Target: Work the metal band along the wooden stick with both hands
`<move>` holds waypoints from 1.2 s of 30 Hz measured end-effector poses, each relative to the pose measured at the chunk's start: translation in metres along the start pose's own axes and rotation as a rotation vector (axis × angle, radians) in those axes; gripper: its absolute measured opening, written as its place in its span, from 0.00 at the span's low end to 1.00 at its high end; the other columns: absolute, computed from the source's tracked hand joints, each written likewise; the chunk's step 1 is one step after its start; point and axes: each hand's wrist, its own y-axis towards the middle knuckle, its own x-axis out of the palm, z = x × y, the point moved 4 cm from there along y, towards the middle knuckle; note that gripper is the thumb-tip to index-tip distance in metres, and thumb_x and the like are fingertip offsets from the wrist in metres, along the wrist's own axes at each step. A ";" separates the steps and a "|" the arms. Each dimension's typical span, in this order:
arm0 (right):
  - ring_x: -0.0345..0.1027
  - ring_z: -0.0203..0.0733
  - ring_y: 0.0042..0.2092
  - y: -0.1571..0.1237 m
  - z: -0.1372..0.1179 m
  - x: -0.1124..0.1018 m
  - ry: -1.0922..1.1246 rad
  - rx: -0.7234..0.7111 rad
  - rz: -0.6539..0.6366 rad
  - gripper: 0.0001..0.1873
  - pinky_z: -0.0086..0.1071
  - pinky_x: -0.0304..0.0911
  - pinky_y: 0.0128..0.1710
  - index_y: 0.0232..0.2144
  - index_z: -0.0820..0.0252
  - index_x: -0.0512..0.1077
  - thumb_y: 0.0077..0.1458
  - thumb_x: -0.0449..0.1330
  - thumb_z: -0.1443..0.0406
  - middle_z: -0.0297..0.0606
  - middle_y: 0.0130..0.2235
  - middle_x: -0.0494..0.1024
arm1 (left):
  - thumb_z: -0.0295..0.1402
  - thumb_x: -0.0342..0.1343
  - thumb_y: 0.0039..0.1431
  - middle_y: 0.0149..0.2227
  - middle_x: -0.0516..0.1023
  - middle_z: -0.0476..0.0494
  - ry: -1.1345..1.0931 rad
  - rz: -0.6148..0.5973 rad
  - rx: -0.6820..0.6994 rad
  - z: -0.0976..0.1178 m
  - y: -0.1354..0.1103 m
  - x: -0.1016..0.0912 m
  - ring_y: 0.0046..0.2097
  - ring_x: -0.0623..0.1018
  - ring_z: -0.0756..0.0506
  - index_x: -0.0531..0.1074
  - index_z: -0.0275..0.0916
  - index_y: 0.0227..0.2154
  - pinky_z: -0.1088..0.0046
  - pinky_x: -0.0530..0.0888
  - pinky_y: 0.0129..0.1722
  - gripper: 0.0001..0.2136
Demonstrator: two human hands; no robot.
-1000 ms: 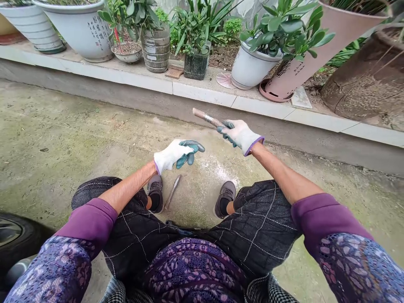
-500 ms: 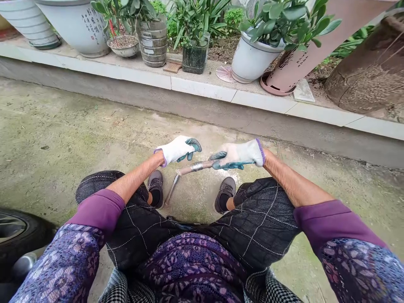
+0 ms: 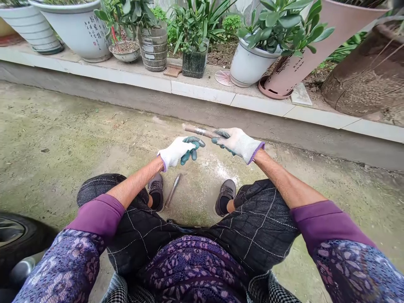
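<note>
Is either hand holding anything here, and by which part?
The gloved right hand grips a wooden handle near one end, its metal band sticking out past the fingers. The gloved left hand holds nothing.

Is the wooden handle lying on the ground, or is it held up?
Held up: the gloved right hand closes around the wooden handle, which is clear of the concrete ground.

A wooden tool handle [image 3: 198, 131] with 1 metal band sat gripped in the gloved right hand [image 3: 236, 144] — its end just above the open gloved left hand [image 3: 177, 151] — while 1 narrow metal blade [image 3: 173, 190] lay flat below.
</note>
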 end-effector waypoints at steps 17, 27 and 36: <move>0.53 0.28 0.17 -0.016 -0.018 0.018 0.575 0.100 -0.277 0.12 0.21 0.53 0.11 0.44 0.64 0.73 0.60 0.58 0.63 0.28 0.21 0.65 | 0.31 0.55 0.57 0.11 0.61 0.57 -0.027 -0.091 -0.003 0.011 -0.009 -0.005 0.11 0.55 0.55 0.63 0.40 0.24 0.79 0.52 0.10 0.09; 0.53 0.28 0.18 -0.018 -0.015 0.015 0.360 0.078 -0.195 0.10 0.22 0.52 0.11 0.33 0.60 0.70 0.59 0.59 0.59 0.28 0.23 0.64 | 0.34 0.54 0.58 0.12 0.62 0.55 0.143 -0.058 -0.052 0.002 -0.004 -0.007 0.12 0.57 0.55 0.65 0.39 0.21 0.79 0.53 0.10 0.11; 0.56 0.29 0.19 -0.018 -0.013 0.006 0.175 0.023 -0.083 0.10 0.24 0.55 0.12 0.34 0.60 0.70 0.59 0.57 0.59 0.29 0.24 0.65 | 0.31 0.62 0.51 0.20 0.72 0.52 0.084 -0.002 0.003 0.019 0.003 -0.005 0.17 0.65 0.55 0.76 0.32 0.35 0.80 0.62 0.14 0.09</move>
